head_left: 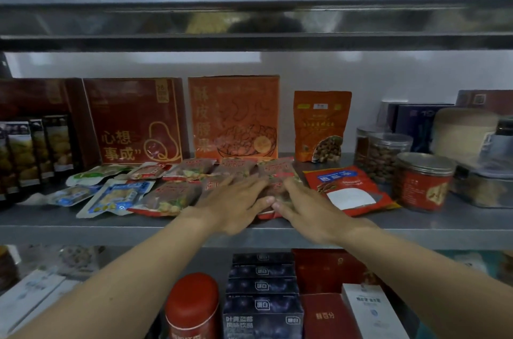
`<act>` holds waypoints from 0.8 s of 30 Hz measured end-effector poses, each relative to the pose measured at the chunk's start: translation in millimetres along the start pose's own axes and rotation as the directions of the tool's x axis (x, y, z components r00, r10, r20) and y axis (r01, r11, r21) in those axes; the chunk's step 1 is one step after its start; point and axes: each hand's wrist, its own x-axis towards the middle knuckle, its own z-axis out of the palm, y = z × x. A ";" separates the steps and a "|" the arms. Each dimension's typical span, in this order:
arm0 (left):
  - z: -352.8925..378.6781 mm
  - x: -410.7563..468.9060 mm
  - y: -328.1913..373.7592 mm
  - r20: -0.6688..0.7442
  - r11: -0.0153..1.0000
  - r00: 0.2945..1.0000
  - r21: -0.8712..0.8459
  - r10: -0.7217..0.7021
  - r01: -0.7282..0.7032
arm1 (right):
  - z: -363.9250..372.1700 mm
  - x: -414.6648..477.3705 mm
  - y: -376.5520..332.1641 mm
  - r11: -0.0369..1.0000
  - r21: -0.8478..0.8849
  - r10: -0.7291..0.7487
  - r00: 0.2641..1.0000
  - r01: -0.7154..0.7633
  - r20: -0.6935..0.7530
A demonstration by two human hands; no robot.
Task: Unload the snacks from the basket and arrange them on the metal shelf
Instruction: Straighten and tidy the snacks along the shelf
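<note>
A: Head view. Where are the hands?
B: Both reach over the front lip of the metal shelf [83, 227]. The left hand [236, 205] and the right hand [308, 208] lie side by side, palms down, fingers stretched flat, thumb tips meeting or nearly so. Neither grasps anything; they press on the reddish-brown snack packets [172, 197].

A: How do those packets lie?
B: Flat on the shelf, overlapping. One row runs at twelve o'clock from the hands, and one packet juts out at nine o'clock from the left hand.

A: Further left?
B: Still at nine o'clock, blue-and-white packets [119, 197]; at ten o'clock, a green-and-white packet [88, 175]. All lie flat.

A: And right?
B: At three o'clock from the right hand, a red pouch [349, 191] with a white window, just beside the brown packets. Past it a red-labelled can [422, 180] stands upright, with a clear jar [385, 155] behind it.

A: At the back?
B: At twelve o'clock, an orange box [234, 116] stands upright; at eleven, a dark red box [133, 122]; at one, an orange pouch [322, 125].

A: Below?
B: At six o'clock, a red tin [194, 305] beside stacked dark cartons [262, 286].
</note>
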 end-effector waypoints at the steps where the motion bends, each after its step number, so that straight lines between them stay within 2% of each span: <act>1: 1.8 1.5 -0.1 0.021 1.000 1.000 0.009 0.001 -0.002 | 2.2 0.1 1.3 1.000 -0.004 0.010 1.000 -0.010 0.002; 3: 4.1 4.8 -2.4 0.049 1.000 0.999 0.008 0.000 0.000 | 5.6 1.2 4.4 1.000 0.008 0.016 1.000 -0.016 -0.008; 9: 7.0 6.3 -8.5 0.061 0.998 0.998 -0.064 0.002 0.002 | 9.8 8.6 4.1 0.995 -0.100 0.008 0.999 -0.012 -0.041; 16: 7.6 8.2 -11.4 0.026 0.998 1.000 -0.067 0.011 -0.009 | 9.8 5.7 2.3 0.996 -0.082 0.014 0.999 -0.016 -0.033; 18: 0.5 9.4 -12.8 -0.025 0.995 1.000 -0.096 0.001 -0.003 | 1.8 10.3 2.1 0.999 -0.042 0.012 0.997 -0.016 -0.080; 21: -12.8 14.4 -24.9 -0.092 0.997 0.994 -0.051 -0.063 0.059 | -16.8 29.4 4.8 0.994 0.042 0.104 0.976 -0.097 -0.192; 24: -20.2 16.8 -51.9 -0.052 0.991 0.990 -0.002 -0.135 0.135 | -26.8 55.1 14.7 0.961 0.066 0.272 0.959 -0.268 -0.075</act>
